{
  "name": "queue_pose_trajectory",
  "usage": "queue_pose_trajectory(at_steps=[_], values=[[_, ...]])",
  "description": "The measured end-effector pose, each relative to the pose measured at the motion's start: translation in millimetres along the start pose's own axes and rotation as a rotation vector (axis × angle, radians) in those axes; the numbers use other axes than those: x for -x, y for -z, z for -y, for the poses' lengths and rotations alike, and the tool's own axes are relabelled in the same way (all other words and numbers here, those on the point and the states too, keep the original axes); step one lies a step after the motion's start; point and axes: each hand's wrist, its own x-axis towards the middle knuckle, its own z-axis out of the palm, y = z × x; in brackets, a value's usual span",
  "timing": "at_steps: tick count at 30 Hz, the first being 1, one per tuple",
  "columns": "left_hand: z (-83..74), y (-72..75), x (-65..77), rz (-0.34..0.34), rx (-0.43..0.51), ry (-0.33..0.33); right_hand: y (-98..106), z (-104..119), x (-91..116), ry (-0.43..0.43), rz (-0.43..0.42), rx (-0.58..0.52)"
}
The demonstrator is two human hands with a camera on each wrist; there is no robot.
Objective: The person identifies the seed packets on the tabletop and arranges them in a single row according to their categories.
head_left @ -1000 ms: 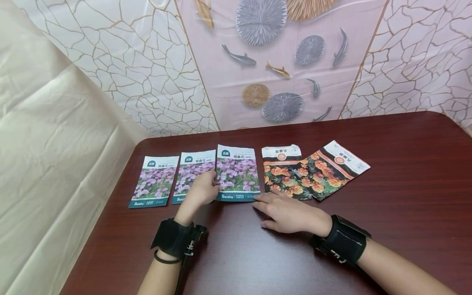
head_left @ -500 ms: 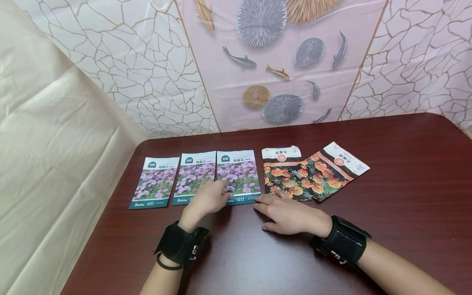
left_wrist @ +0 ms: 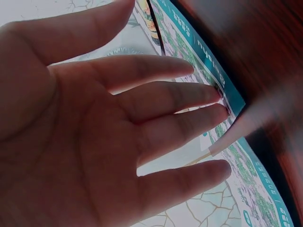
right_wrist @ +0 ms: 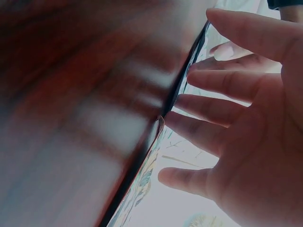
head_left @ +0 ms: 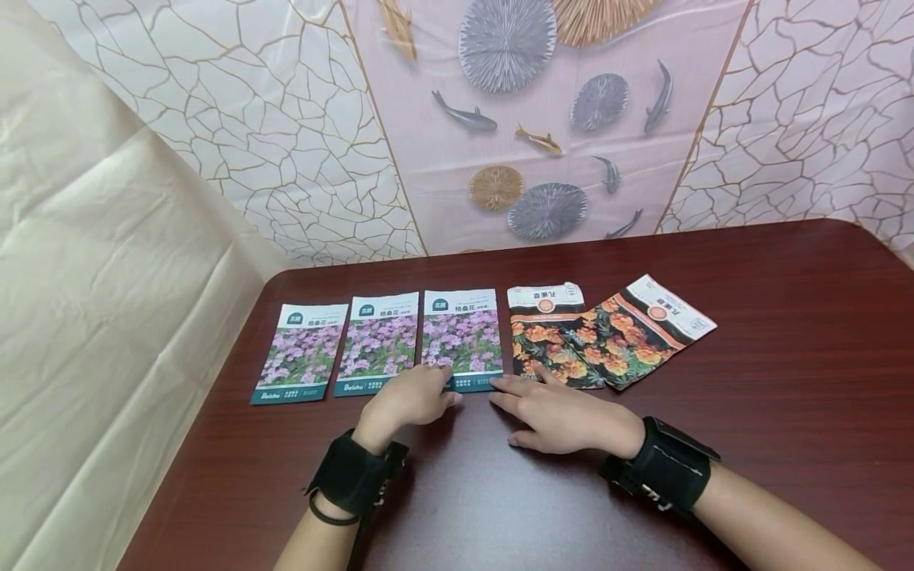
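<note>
My left hand touches the lower edge of a purple-flower seed packet, the rightmost of three alike. In the left wrist view its fingers are extended and spread, with the fingertips at the packet's teal bottom strip. My right hand lies palm down, its fingertips at that packet's lower right corner and at the bottom of an orange-flower seed packet. The right wrist view shows straight fingers along the packets' edge. Neither hand grips anything.
To the left lie a middle purple-flower packet and a far-left one. A second orange-flower packet lies tilted, overlapping its neighbour. All rest on a dark red-brown table. A patterned cloth hangs behind it.
My left hand has moved from between the second and third purple packets down to the third's lower edge. That packet has shifted nearer, then slightly right. My right hand has barely moved.
</note>
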Motion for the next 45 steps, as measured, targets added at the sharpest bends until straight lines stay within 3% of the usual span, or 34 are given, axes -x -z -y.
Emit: queue_pose_trajectory(at_steps=[12,22,31,38,45], values=[[-2.5,-4.2,-3.3,-0.010,-0.042,0.026,4,-4,13,-0.010,-0.046,-0.035],[-4.4,-3.8,-4.3,-0.019,-0.011,0.047,15,-11,24,-0.037,-0.098,-0.039],[-3.8,-4.3,-7.2,-0.108,0.059,0.099,34,-21,37,-0.064,-0.157,-0.060],[-5.3,-2.0,-6.9,-0.171,0.091,0.060,44,-29,45,-0.076,-0.196,-0.095],[-14.3,-6.7,-5.1,-0.250,0.061,-0.067,52,-37,50,-0.117,-0.228,-0.096]])
